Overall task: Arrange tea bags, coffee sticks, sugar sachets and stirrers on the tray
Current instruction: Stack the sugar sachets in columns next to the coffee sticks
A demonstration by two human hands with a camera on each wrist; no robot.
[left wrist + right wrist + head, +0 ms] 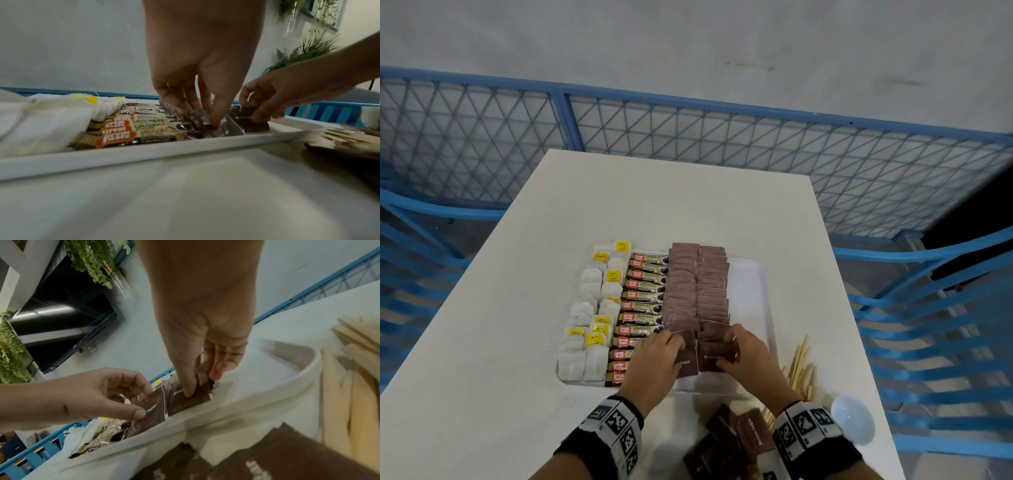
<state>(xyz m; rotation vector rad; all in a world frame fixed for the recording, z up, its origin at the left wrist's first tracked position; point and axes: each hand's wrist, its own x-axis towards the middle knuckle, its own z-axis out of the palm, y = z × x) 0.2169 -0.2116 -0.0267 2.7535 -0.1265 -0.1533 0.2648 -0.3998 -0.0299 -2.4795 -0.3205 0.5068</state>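
Note:
A white tray (761, 308) holds white tea bags (592, 318) on its left, a column of coffee sticks (643, 305) beside them, then two columns of brown sugar sachets (698, 287). My left hand (679, 354) pinches a brown sachet (688, 364) at the near end of the left sachet column. My right hand (724, 351) pinches another sachet (714, 358) at the near end of the right column. In the right wrist view the right thumb and fingers (190, 386) clasp their sachet (185, 400) just inside the tray rim (246, 402). Wooden stirrers (803, 370) lie on the table right of the tray.
Several loose brown sachets (736, 435) lie on the white table in front of the tray, between my wrists. A small white bowl (852, 419) sits near the table's right edge. The tray's right strip is bare. A blue mesh fence (688, 130) stands behind the table.

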